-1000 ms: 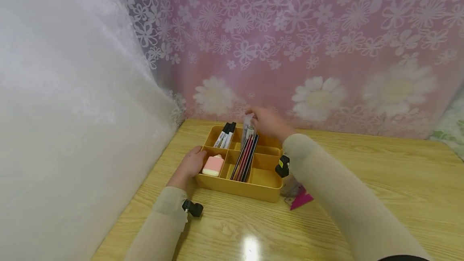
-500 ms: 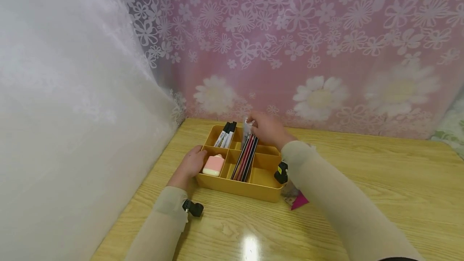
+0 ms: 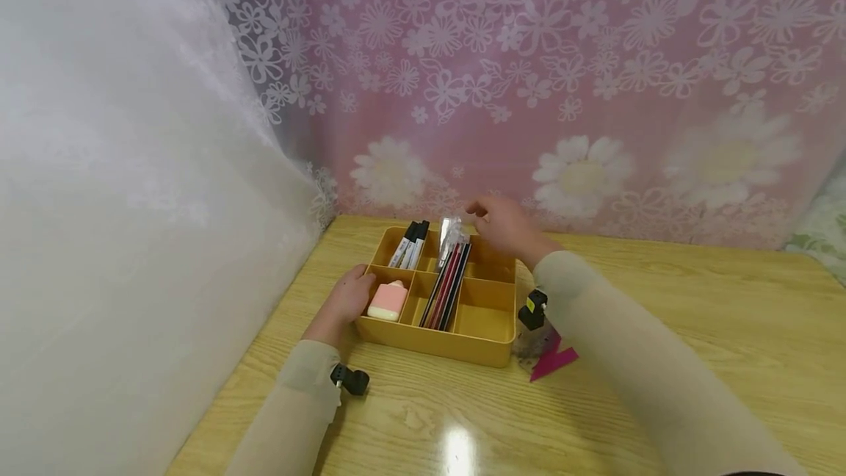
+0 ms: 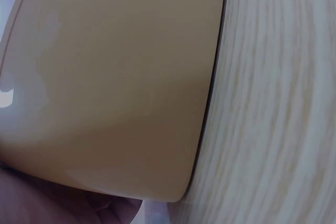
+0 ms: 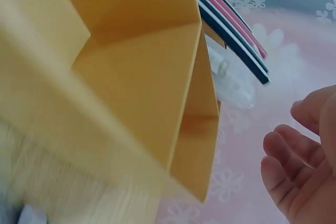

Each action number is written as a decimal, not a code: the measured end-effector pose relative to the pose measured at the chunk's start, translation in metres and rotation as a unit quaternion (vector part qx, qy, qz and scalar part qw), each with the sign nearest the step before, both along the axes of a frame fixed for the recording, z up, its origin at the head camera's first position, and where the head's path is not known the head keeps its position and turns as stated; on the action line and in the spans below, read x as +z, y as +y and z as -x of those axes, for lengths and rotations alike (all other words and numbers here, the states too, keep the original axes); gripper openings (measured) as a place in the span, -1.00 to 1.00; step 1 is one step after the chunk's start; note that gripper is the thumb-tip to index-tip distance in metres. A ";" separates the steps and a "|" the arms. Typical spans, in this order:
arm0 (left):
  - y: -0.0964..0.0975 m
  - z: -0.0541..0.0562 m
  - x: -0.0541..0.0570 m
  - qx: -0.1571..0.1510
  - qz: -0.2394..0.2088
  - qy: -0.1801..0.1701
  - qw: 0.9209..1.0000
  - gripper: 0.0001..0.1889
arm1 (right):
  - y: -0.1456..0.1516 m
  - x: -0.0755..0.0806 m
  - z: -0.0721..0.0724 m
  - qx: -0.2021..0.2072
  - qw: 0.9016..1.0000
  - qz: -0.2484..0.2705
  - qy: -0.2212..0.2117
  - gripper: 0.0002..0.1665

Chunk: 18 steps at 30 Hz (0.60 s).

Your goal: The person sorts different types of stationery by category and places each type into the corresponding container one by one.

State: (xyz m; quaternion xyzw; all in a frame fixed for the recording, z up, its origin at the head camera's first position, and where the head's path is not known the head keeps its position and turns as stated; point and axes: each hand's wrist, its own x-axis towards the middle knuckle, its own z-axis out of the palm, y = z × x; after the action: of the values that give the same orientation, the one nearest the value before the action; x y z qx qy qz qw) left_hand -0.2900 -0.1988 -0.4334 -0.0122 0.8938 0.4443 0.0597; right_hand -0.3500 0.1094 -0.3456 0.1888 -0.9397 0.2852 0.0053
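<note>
Plainly, left hand point(image 3: 352, 294) grips yellow tray point(image 3: 432, 344); right hand point(image 3: 505, 228) relaxed, loosely curled, near clear packet point(image 3: 446, 233).

pencils point(image 5: 233, 40) and a clear packet point(image 5: 239, 92) jut from a yellow tray point(image 5: 142, 87), apart from the loosely bent fingers point(image 5: 286, 160).

No text readable. Black-capped markers point(image 3: 416, 250): tiny dark print on white barrels, too small to make out. Yellow label point(image 3: 532, 305) on right wrist camera point(image 3: 531, 316): any lettering too small to read.
</note>
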 end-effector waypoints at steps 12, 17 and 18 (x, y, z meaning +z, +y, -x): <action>-0.001 -0.001 0.001 0.001 -0.003 -0.009 1.000 -0.48 | 0.049 0.010 -0.017 0.008 0.998 -0.067 0.017 -0.65; 0.000 -0.001 0.003 -0.002 -0.002 -0.006 1.000 -0.48 | 0.068 0.010 -0.025 0.014 0.996 -0.082 0.016 -0.65; 0.000 -0.001 0.002 -0.002 -0.004 -0.006 1.000 -0.48 | 0.072 0.010 -0.026 0.015 0.996 -0.084 0.016 -0.66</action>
State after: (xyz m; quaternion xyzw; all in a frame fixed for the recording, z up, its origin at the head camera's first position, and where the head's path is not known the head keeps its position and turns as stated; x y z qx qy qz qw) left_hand -0.2894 -0.1990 -0.4309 -0.0127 0.8918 0.4474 0.0659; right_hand -0.3238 0.1812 -0.3360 0.2066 -0.9573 0.2021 -0.0002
